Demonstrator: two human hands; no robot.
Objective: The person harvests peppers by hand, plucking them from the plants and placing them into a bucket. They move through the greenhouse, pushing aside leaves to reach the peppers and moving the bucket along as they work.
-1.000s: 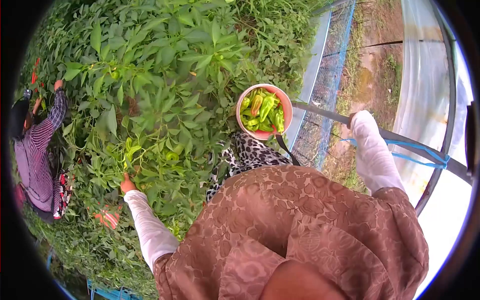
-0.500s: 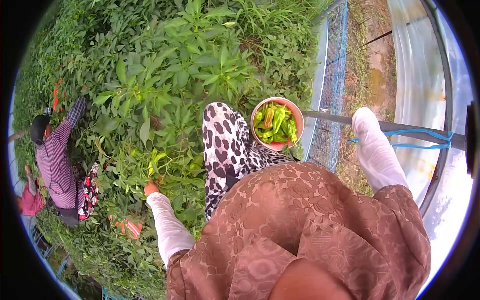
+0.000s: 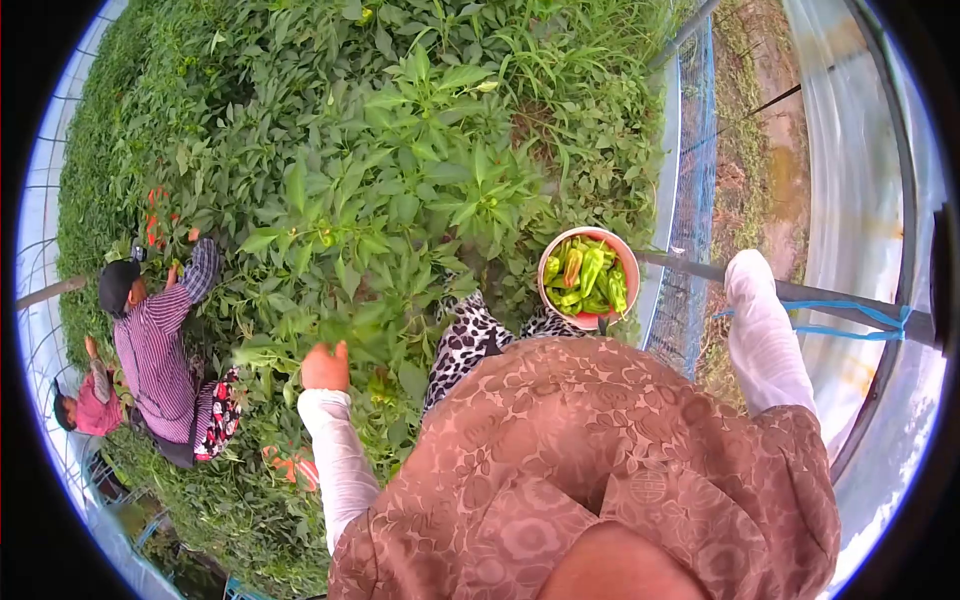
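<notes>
My left hand point(image 3: 326, 367) is closed among the leaves of the pepper plants point(image 3: 330, 235), left of my knee. Blurred foliage lies just above its fingers, and what they hold cannot be made out. At the right, my right arm's white sleeve point(image 3: 757, 320) reaches up beside a grey pole; no fingers show at its end. A round pinkish bucket point(image 3: 632, 268) stands in front of my body, near my patterned trousers. Green peppers point(image 3: 592, 266) fill much of it, one of them partly reddish.
A person in a striped shirt point(image 3: 160, 350) crouches in the plants at the left, with another person in pink point(image 3: 97, 402) behind. The grey pole point(image 3: 820, 294) with blue twine crosses the right side, near blue netting point(image 3: 690, 190). An orange-striped bag point(image 3: 293, 467) lies low left.
My left hand has come up and slightly right, its back now more visible. The camera view has shifted, and I appear more upright. The crouching person's hands now show near the leaves.
</notes>
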